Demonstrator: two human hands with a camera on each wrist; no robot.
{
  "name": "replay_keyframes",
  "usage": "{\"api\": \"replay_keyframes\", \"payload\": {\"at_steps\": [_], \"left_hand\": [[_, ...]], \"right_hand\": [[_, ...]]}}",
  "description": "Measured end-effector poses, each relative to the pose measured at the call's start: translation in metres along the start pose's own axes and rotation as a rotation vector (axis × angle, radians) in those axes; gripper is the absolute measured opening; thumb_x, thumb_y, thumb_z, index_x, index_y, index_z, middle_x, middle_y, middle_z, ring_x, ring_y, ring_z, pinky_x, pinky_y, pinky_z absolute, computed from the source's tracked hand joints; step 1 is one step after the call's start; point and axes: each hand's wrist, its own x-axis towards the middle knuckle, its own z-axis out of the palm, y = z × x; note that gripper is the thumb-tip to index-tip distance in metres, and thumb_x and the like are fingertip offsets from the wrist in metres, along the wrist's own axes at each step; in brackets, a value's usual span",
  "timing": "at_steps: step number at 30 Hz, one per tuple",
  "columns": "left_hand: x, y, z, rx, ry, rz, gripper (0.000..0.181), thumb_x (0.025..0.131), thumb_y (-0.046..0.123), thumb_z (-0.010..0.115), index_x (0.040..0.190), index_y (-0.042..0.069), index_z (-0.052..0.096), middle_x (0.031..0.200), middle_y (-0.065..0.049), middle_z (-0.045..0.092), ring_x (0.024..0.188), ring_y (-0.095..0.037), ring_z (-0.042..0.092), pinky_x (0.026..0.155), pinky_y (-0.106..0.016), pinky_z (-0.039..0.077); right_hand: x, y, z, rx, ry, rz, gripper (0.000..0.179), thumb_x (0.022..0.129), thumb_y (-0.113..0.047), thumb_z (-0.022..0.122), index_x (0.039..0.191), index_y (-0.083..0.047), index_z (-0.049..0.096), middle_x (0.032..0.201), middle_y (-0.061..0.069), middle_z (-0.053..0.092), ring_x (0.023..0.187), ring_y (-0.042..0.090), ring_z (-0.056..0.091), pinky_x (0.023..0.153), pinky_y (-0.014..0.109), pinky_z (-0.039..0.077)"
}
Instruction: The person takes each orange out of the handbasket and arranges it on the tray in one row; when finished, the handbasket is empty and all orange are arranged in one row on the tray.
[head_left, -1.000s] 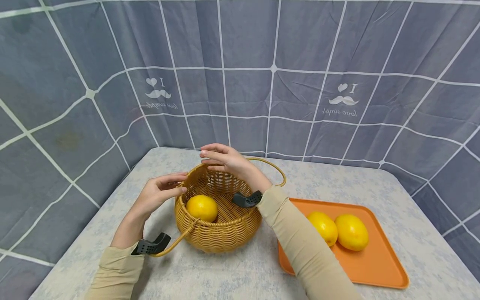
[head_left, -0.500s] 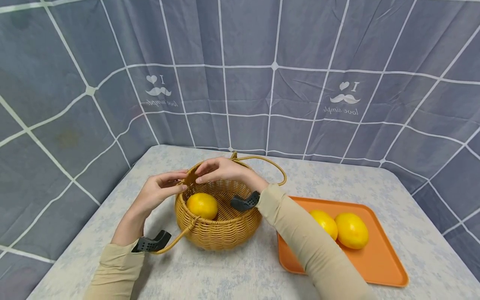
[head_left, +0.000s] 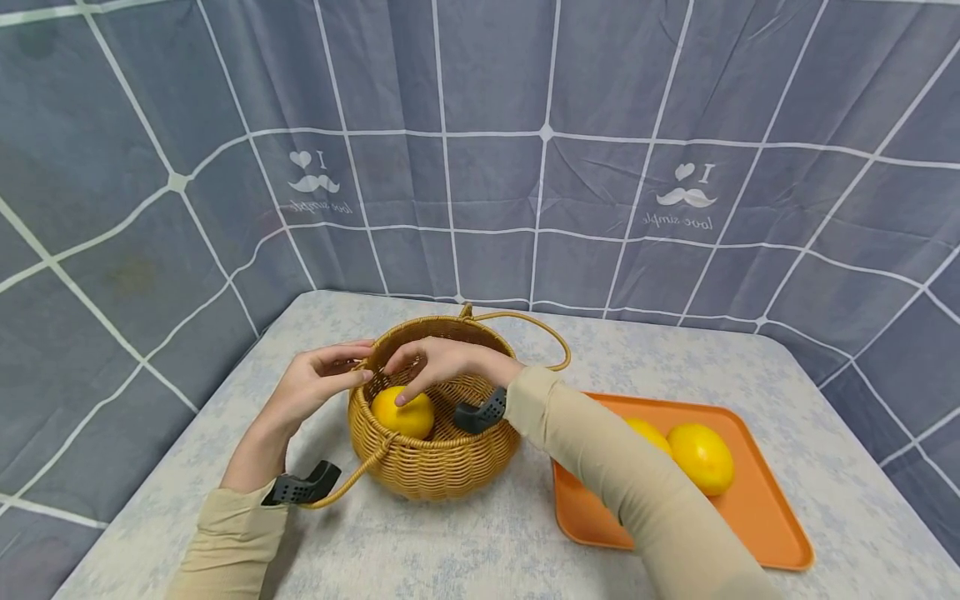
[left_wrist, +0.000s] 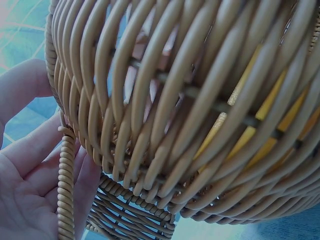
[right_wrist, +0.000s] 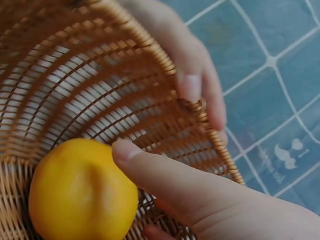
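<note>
A round woven wicker basket [head_left: 438, 471] stands on the table with one yellow lemon [head_left: 403, 412] inside. My left hand [head_left: 311, 392] grips the basket's left rim, thumb on one side and fingers on the other. In the left wrist view, the handle [left_wrist: 66, 185] hangs across the left palm. Reaching into the basket from the right, my right hand [head_left: 442, 362] is over the lemon with its fingers loosely bent. Its thumb [right_wrist: 155, 165] overlaps the lemon's edge in the right wrist view; whether it touches cannot be told. The other right fingers are mostly hidden there.
To the right lies an orange tray [head_left: 757, 525] bearing two more lemons, one [head_left: 701, 458] in full view and another [head_left: 648, 433] partly behind the right sleeve. The second basket handle [head_left: 551, 333] leans out at the back right. A grey checked curtain [head_left: 495, 183] stands behind the table.
My right hand has come down from above the basket's back rim into the basket, toward the lemon. The left hand has stayed at the rim.
</note>
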Motion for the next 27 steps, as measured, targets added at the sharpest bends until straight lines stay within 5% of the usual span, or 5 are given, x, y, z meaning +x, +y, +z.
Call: {"api": "replay_keyframes", "payload": {"at_steps": [8, 15, 27], "left_hand": [[0.0004, 0.0004, 0.0001, 0.003, -0.001, -0.003, 0.039, 0.087, 0.015, 0.069, 0.120, -0.004, 0.061, 0.134, -0.014, 0.052, 0.114, -0.013, 0.053, 0.090, -0.017, 0.043], [0.0007, 0.0010, -0.0002, 0.003, 0.004, -0.002, 0.038, 0.087, 0.015, 0.068, 0.120, -0.003, 0.061, 0.134, -0.014, 0.052, 0.114, -0.011, 0.053, 0.091, -0.017, 0.043], [0.0003, 0.0018, -0.0001, -0.001, 0.008, -0.002, 0.038, 0.087, 0.014, 0.069, 0.119, -0.004, 0.061, 0.134, -0.015, 0.052, 0.111, -0.007, 0.054, 0.090, -0.017, 0.043]], "right_hand": [[0.0016, 0.0032, 0.0023, -0.015, -0.091, -0.041, 0.066, 0.080, -0.017, 0.076, 0.138, -0.009, 0.046, 0.141, 0.003, 0.044, 0.131, 0.029, 0.037, 0.106, 0.041, 0.033], [0.0018, 0.0033, 0.0025, -0.146, -0.111, -0.019, 0.068, 0.078, -0.022, 0.078, 0.139, -0.017, 0.047, 0.141, -0.005, 0.045, 0.130, 0.014, 0.035, 0.105, 0.031, 0.032], [0.0029, 0.0040, 0.0020, -0.214, -0.207, -0.031, 0.064, 0.085, -0.018, 0.071, 0.143, -0.017, 0.043, 0.145, 0.003, 0.040, 0.131, 0.013, 0.035, 0.103, 0.023, 0.030]]}}
